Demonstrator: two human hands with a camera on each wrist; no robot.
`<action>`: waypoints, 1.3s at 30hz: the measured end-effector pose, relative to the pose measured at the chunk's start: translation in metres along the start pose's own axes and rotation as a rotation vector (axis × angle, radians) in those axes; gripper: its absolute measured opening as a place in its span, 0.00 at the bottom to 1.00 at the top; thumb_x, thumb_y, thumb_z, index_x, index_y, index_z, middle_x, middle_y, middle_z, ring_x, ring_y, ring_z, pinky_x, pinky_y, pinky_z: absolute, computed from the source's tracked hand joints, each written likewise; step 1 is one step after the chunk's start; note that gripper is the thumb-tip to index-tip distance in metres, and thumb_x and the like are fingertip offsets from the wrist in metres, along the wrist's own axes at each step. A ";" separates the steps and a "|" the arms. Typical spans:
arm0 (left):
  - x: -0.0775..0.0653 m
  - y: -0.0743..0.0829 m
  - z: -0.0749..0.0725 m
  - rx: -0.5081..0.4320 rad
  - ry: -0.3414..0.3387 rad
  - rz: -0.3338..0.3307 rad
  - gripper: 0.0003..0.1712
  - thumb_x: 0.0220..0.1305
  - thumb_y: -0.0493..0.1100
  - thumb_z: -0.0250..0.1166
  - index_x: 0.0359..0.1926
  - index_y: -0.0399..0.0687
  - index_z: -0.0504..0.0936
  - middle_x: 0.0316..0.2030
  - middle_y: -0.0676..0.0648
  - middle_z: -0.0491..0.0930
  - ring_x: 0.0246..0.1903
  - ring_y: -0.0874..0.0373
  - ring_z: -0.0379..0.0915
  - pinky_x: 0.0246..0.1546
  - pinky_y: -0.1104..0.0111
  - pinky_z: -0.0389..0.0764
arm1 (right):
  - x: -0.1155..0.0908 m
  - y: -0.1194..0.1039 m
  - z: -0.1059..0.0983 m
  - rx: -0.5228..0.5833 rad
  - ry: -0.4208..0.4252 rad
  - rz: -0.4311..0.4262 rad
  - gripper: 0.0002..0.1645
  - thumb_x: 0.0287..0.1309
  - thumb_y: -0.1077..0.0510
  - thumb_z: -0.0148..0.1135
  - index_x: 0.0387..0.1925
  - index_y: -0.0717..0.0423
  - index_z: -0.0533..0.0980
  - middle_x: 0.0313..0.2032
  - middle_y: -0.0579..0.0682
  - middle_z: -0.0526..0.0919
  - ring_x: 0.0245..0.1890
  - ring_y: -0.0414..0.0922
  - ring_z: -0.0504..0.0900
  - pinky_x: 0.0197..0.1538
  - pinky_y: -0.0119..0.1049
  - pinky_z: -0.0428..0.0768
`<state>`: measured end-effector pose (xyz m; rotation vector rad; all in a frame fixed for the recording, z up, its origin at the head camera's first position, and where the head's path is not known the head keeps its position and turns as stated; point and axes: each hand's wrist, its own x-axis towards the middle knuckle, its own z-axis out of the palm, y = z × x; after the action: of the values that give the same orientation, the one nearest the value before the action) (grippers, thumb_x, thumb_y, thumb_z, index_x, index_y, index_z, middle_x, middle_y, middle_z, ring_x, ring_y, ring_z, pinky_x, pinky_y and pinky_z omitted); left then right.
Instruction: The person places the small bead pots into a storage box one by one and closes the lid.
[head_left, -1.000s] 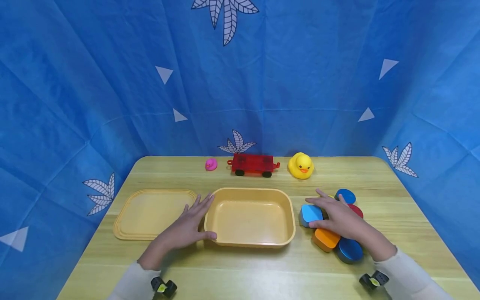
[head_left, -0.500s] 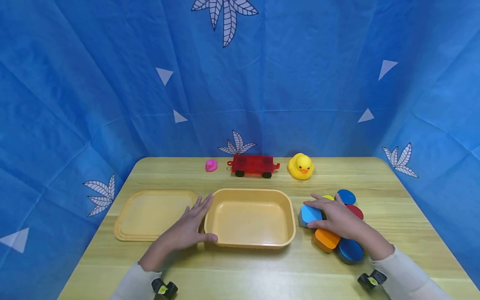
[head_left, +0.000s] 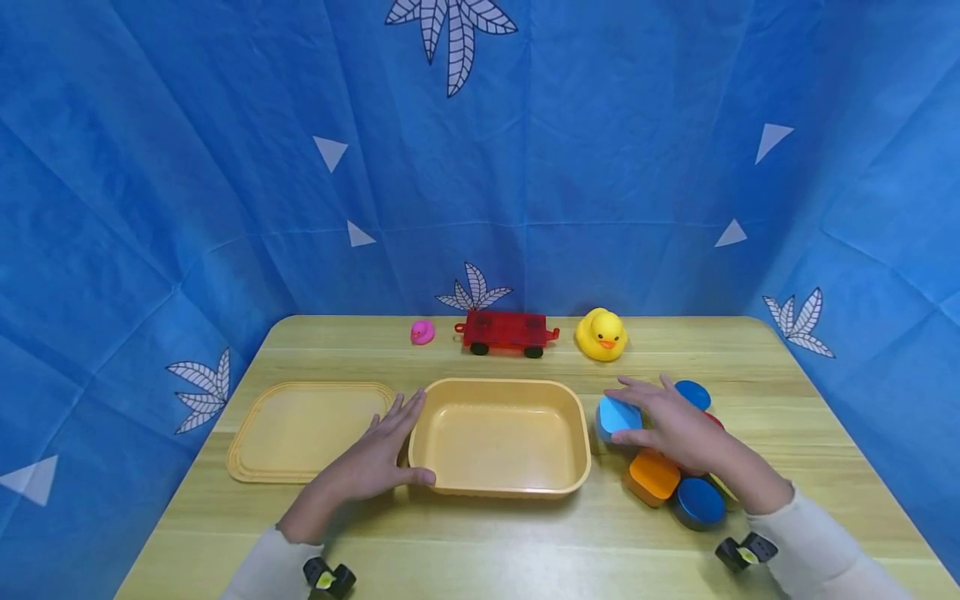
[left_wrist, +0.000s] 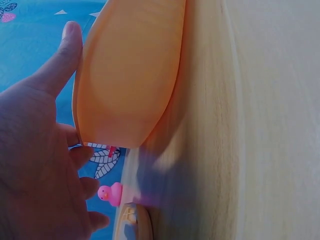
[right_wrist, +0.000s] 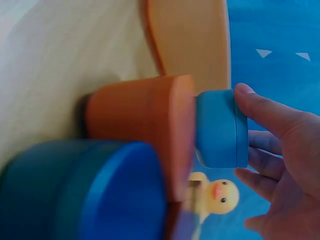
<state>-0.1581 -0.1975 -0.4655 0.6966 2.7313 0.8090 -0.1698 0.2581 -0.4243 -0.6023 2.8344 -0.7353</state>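
Observation:
My left hand (head_left: pixel 378 457), fingers spread and fairly straight, rests against the left end of a tan plastic box (head_left: pixel 498 490). Its thumb (left_wrist: pixel 70 42) touches the box's edge in the left wrist view. My right hand (head_left: pixel 678 427) holds a light blue rounded block (head_left: pixel 617 417) between thumb and fingers. In the right wrist view the thumb lies on one edge of the light blue block (right_wrist: pixel 217 130) and the fingers on its other side. Whether that block is off the table, I cannot tell. An orange block (head_left: pixel 654 477) and a dark blue round piece (head_left: pixel 700 502) stand close below the hand.
A flat tan lid (head_left: pixel 315 433) lies left of the box. Along the back stand a small pink duck (head_left: pixel 423 332), a red toy wagon (head_left: pixel 507 331) and a yellow duck (head_left: pixel 602 335). A second dark blue piece (head_left: pixel 693 393) and a partly hidden red piece are behind the right hand.
My right hand has shifted slightly up in the head view, the light blue block with it. A yellow piece beyond the hand is out of sight; a yellow edge shows by the wrist. Left hand is still.

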 end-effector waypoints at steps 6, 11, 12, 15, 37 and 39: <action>0.000 0.000 -0.001 -0.003 0.002 0.008 0.70 0.57 0.69 0.72 0.84 0.50 0.39 0.83 0.47 0.40 0.81 0.37 0.30 0.75 0.34 0.37 | 0.001 -0.013 -0.016 -0.022 0.026 -0.004 0.44 0.60 0.38 0.72 0.71 0.54 0.73 0.73 0.66 0.66 0.73 0.76 0.57 0.69 0.77 0.53; 0.000 0.002 -0.002 -0.015 -0.002 0.005 0.70 0.56 0.67 0.74 0.84 0.48 0.39 0.83 0.46 0.40 0.81 0.37 0.30 0.75 0.34 0.37 | 0.004 -0.023 -0.023 -0.014 0.038 -0.023 0.44 0.62 0.38 0.70 0.73 0.53 0.71 0.72 0.62 0.70 0.71 0.70 0.66 0.65 0.72 0.68; 0.000 0.003 -0.002 -0.013 -0.003 0.003 0.70 0.56 0.67 0.74 0.84 0.48 0.39 0.83 0.46 0.40 0.81 0.37 0.30 0.75 0.34 0.37 | 0.006 -0.024 -0.024 -0.009 0.041 -0.031 0.44 0.62 0.39 0.71 0.73 0.53 0.70 0.71 0.62 0.72 0.70 0.68 0.68 0.65 0.70 0.70; 0.000 0.003 -0.001 -0.008 -0.006 -0.002 0.70 0.57 0.68 0.73 0.84 0.48 0.39 0.83 0.46 0.40 0.81 0.37 0.30 0.75 0.34 0.37 | 0.012 -0.031 -0.024 -0.003 0.045 -0.056 0.43 0.62 0.41 0.71 0.73 0.55 0.71 0.69 0.61 0.74 0.69 0.65 0.71 0.64 0.66 0.74; -0.001 0.001 -0.001 -0.036 -0.011 0.012 0.69 0.58 0.65 0.74 0.84 0.49 0.39 0.83 0.46 0.39 0.81 0.37 0.29 0.74 0.34 0.39 | 0.059 -0.087 0.024 0.090 -0.016 -0.211 0.41 0.65 0.47 0.71 0.73 0.58 0.69 0.65 0.60 0.77 0.58 0.56 0.78 0.58 0.51 0.83; -0.001 0.001 -0.002 -0.040 -0.011 0.009 0.69 0.58 0.66 0.74 0.84 0.49 0.39 0.83 0.47 0.39 0.81 0.37 0.29 0.75 0.34 0.39 | 0.064 -0.092 0.031 0.102 0.005 -0.210 0.41 0.64 0.48 0.72 0.72 0.59 0.70 0.64 0.60 0.78 0.58 0.56 0.79 0.58 0.51 0.83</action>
<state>-0.1571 -0.1979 -0.4635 0.7041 2.6964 0.8561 -0.1887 0.1441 -0.4085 -0.8913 2.7450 -0.9092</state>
